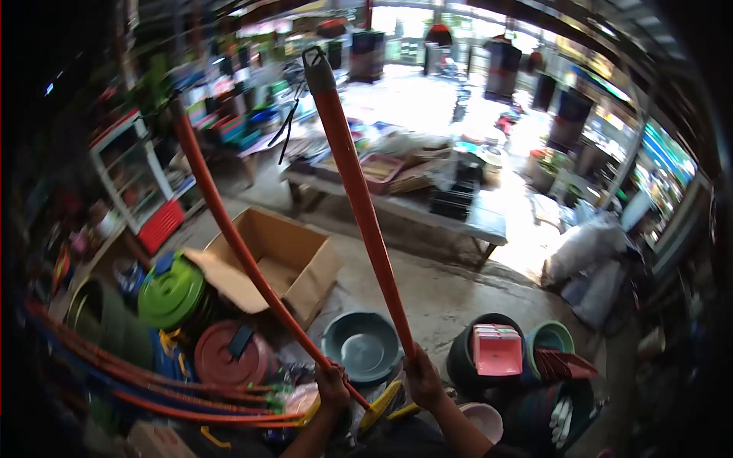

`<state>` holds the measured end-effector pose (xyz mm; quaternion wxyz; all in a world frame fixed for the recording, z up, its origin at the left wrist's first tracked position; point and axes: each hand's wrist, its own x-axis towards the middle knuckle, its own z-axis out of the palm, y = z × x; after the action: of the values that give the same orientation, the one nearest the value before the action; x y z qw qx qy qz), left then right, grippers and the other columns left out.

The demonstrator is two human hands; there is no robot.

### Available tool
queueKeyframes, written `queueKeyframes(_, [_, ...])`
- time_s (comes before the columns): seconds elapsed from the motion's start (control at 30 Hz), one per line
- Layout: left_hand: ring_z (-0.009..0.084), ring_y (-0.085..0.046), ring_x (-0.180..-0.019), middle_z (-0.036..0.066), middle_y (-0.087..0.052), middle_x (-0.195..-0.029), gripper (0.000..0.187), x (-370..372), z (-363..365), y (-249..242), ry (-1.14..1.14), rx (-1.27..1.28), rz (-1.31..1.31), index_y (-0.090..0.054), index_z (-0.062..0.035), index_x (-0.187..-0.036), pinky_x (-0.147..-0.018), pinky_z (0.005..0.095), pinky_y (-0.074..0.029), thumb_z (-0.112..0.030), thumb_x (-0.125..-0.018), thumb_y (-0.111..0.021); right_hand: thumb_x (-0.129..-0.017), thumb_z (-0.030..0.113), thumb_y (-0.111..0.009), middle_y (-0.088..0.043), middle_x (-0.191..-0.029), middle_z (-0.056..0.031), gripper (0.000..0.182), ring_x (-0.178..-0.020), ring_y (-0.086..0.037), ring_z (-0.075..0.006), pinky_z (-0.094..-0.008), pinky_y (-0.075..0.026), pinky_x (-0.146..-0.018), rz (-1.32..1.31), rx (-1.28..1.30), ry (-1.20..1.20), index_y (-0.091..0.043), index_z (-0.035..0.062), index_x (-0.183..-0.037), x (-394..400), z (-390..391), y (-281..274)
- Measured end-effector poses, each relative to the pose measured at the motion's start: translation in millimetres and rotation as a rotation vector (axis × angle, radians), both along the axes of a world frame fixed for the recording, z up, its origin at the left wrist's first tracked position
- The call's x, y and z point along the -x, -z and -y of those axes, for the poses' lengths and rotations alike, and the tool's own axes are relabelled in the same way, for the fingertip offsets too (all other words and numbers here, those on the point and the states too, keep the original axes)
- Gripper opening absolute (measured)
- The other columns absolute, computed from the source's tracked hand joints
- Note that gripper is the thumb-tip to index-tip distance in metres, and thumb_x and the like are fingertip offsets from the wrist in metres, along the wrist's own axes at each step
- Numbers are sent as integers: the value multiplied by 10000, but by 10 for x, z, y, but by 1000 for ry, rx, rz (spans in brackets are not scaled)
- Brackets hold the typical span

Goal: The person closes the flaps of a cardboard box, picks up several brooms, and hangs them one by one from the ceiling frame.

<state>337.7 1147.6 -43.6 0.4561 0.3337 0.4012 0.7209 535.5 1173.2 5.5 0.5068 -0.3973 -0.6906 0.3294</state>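
Both my hands are wrapped round long orange poles that rise away from me. My left hand (332,387) grips the left orange pole (229,225), which leans to the left, near its low end. Just below that hand is a yellow piece (380,406) at the foot of this pole. My right hand (424,379) holds the right orange pole (357,191), topped with a grey cap and hanging loop. Past my hands, between the poles, a grey-green basin (361,347) sits on the floor.
An open cardboard box (313,275) stands ahead, beside a green-lidded bin (172,294) and a red lid (229,359). More poles (191,401) lie at left. On the right are a dark bucket holding pink containers (498,351) and a green bucket (551,337). A low bench (489,217) bears goods.
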Motion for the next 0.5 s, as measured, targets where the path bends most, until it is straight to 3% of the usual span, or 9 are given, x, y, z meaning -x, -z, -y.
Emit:
queueKeyframes(0.07, [70,-410,-588,-4,-420,-777,193,-296,-323,-36,126,-39,47,-370,-111,-1005,-539,219,-379,-268,-967,-473,-933,80,-509,-598,-1064,-195,434,-967,-611,-291,-339,-472,-818,41,19,161,-382,10,-1342,-302,-25,-113])
queueKeyframes(0.17, [75,-398,-538,-14,-423,-739,310,-785,-708,-114,281,-39,-71,-389,-114,-980,-480,220,-351,-378,-929,-543,-948,146,-508,-598,-1018,-181,380,-908,-614,-273,-346,-477,-778,13,85,396,-432,30,-1301,-765,-152,25])
queueKeyframes(0.3, [47,-411,-544,-23,-448,-753,174,-1444,-1283,-152,458,-25,-131,-421,-97,-1004,-479,202,-353,-209,-938,-537,-965,198,-488,-573,-914,-138,355,-796,-578,-211,-334,-467,-708,-77,288,506,-451,27,-1274,-1415,-445,73])
queueKeyframes(0.4, [42,-420,-543,-30,-454,-740,152,-1963,-1848,-71,547,-66,-243,-441,-97,-992,-464,196,-352,-191,-934,-545,-971,213,-469,-531,-836,-93,360,-754,-529,-185,-307,-445,-691,-201,158,563,-437,22,-1274,-1850,-824,191])
queueKeyframes(0.47, [30,-412,-524,-38,-448,-715,141,-2332,-2169,-121,567,-72,-312,-442,-99,-982,-457,185,-349,-178,-932,-547,-964,152,-483,-469,-805,33,324,-651,-436,-29,-193,-390,-579,-146,117,606,-438,55,-1270,-2150,-1055,136])
queueKeyframes(0.5, [30,-412,-523,-38,-448,-714,140,-2514,-2317,-213,598,-75,-319,-440,-100,-982,-456,184,-348,-176,-933,-547,-964,158,-487,-470,-799,30,319,-652,-440,-33,-196,-396,-584,-167,120,635,-446,54,-1262,-2265,-1156,84])
